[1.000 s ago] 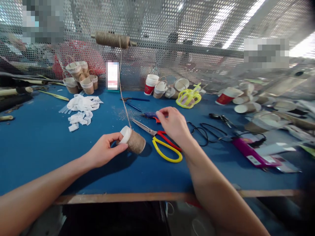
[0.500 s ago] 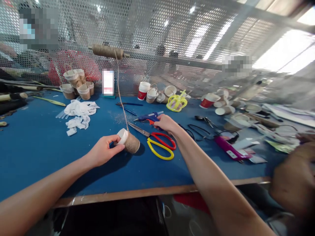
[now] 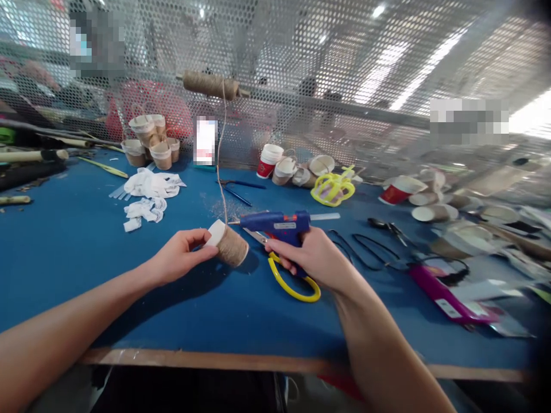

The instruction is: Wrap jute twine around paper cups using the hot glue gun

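My left hand (image 3: 183, 255) grips a paper cup (image 3: 232, 246) by its white rim, fingers inside and thumb outside. Brown twine wraps the cup's body, and a strand of twine (image 3: 220, 155) rises from it to a spool (image 3: 210, 84) on the mesh panel. In my right hand (image 3: 307, 255) is a blue glue gun (image 3: 275, 223), held by its handle with a clear glue stick poking out the back. The nozzle points left, close to the cup's rim and the strand; whether it touches is unclear. Scissors (image 3: 297, 289) with yellow and red handles lie beneath, partly hidden.
Pliers (image 3: 241, 186) and white paper scraps (image 3: 150, 186) lie on the blue table. Twine-wrapped cups (image 3: 150, 140) stand at the back left, others at the back right. A yellow woven piece (image 3: 333, 188), a black cord (image 3: 365, 252) and a purple box (image 3: 447, 295) are on the right.
My right hand has taken hold of the glue gun, lifted it off the table and brought its nozzle left to the cup. My left hand has kept its grip on the cup.
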`<action>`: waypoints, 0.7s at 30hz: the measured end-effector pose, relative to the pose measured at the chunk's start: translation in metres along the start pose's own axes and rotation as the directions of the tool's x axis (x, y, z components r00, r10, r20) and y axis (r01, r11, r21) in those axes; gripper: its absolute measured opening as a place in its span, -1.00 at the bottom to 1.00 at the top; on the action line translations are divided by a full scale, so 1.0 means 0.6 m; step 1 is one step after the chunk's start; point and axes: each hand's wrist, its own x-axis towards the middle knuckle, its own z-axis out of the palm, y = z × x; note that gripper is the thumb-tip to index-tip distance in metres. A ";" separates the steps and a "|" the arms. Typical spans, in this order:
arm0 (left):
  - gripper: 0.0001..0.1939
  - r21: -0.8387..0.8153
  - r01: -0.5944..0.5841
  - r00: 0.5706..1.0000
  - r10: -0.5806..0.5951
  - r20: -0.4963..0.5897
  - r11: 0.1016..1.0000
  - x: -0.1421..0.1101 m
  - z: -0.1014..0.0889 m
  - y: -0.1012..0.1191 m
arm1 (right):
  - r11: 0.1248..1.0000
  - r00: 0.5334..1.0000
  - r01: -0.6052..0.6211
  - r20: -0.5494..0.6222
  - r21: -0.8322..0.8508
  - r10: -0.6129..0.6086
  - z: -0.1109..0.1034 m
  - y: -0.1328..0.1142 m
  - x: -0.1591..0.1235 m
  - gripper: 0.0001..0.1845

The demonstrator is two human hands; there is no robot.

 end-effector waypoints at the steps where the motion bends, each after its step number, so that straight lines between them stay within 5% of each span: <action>1: -0.81 0.006 0.002 1.000 -0.002 0.002 1.000 0.000 0.000 0.001 | 1.000 1.000 -0.004 -0.006 -0.031 0.004 0.002 -0.003 -0.003 -0.79; 21: -0.80 0.011 0.093 0.995 -0.093 0.034 0.996 0.000 0.001 0.008 | 0.915 0.978 0.144 -0.085 -0.377 -0.189 0.010 -0.004 -0.030 -0.72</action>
